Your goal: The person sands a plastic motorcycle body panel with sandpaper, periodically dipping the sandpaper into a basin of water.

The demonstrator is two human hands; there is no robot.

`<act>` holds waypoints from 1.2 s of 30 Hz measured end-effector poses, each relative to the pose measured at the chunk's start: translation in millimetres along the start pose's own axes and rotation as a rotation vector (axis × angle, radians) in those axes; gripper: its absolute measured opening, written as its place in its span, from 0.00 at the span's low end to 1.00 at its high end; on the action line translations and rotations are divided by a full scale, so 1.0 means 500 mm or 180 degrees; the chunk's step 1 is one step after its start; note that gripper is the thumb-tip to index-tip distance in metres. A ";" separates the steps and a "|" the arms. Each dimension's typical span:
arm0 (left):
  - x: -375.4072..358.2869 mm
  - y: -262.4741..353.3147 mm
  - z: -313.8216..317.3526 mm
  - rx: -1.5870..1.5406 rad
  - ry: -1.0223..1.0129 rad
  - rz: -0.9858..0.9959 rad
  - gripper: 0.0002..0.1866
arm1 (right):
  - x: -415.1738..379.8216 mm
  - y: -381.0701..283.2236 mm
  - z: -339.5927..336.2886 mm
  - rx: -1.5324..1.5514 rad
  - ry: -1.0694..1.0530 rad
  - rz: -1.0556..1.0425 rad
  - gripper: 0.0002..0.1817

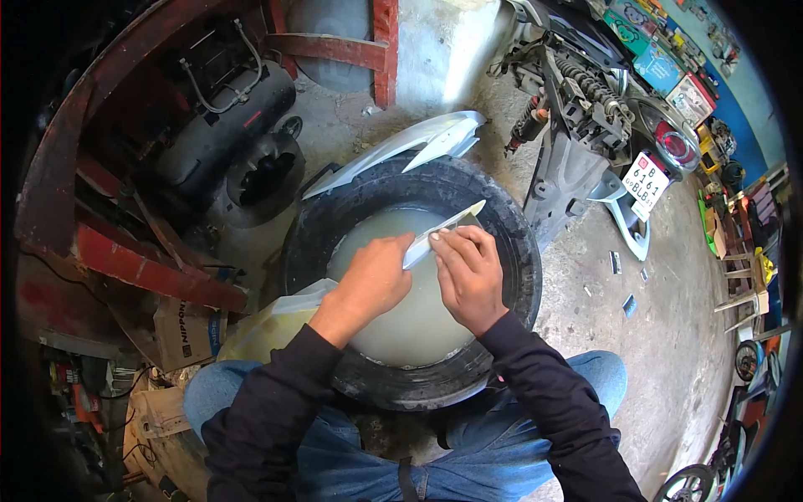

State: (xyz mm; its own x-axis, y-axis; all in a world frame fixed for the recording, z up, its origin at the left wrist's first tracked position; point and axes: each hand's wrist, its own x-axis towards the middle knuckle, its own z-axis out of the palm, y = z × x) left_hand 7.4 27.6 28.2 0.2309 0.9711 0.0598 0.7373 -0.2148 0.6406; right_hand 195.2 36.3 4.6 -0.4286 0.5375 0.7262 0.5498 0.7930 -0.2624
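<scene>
A narrow white plastic panel (pixel 421 248) with a yellowish tip is held at a slant above cloudy water (pixel 401 322) inside a black tyre (pixel 514 251). My left hand (pixel 372 280) is closed around the panel's nearer part; its fingertips are hidden. On the other side, my right hand (pixel 468 272) pinches the panel between thumb and bent fingers. Below my left wrist, a pale yellowish-white panel (pixel 272 326) leans at the tyre's left side; whether it joins the held piece cannot be made out. Another white fairing panel (pixel 401 144) lies across the tyre's far rim.
A black compressor tank (pixel 226 125) stands at the far left by a red frame (pixel 335 46). At the right is a partly stripped motorcycle (pixel 577 125) with a number plate (pixel 645 186). A cardboard box (pixel 188 330) sits left; small blue scraps (pixel 629 305) lie on the concrete floor.
</scene>
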 end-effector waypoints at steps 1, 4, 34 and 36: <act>0.000 0.004 -0.003 0.0036 -0.0102 -0.0127 0.28 | 0.000 -0.007 0.004 -0.0026 0.0010 0.0009 0.21; -0.002 -0.006 0.008 0.0013 -0.0024 -0.0041 0.28 | -0.006 -0.022 0.004 0.0128 -0.0070 -0.0052 0.20; 0.002 -0.020 0.015 -0.0009 -0.0086 0.0028 0.26 | -0.002 -0.008 0.003 0.0069 -0.0067 -0.0129 0.21; 0.002 -0.014 0.006 0.0038 -0.0161 -0.0013 0.26 | 0.002 0.008 -0.001 -0.0231 -0.0003 0.0058 0.21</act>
State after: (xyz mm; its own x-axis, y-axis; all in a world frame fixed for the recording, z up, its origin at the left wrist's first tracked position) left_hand 4.3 29.5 21.4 0.2595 0.9656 0.0184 0.7457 -0.2125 0.6315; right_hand 197.6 40.0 4.5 -0.4189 0.5519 0.7211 0.6081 0.7602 -0.2286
